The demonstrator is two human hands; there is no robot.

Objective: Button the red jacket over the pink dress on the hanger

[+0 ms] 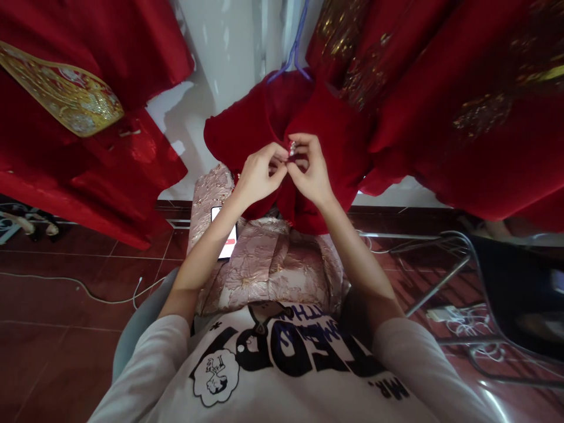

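Observation:
A dark red garment (332, 123) hangs on a purple hanger (291, 59) in front of me, its lower part reaching over my lap. My left hand (261, 174) and my right hand (312, 170) meet at its front, fingertips pinched close together. Between them shows a small red piece with pale, shiny beads (292, 148). Whether it is fixed to the garment I cannot tell, as my fingers cover part of it. Under my forearms, a pink-gold brocade cloth (264, 276) lies across my lap. A phone (226, 249) with a lit screen rests on it, partly behind my left forearm.
Red garments with gold decoration (83, 106) hang at left, and more with sequins (440, 117) at right. A black chair (515, 282) with metal legs stands at right, near tangled white cables (471, 323). Another cable (88, 294) crosses the tiled floor (53, 352).

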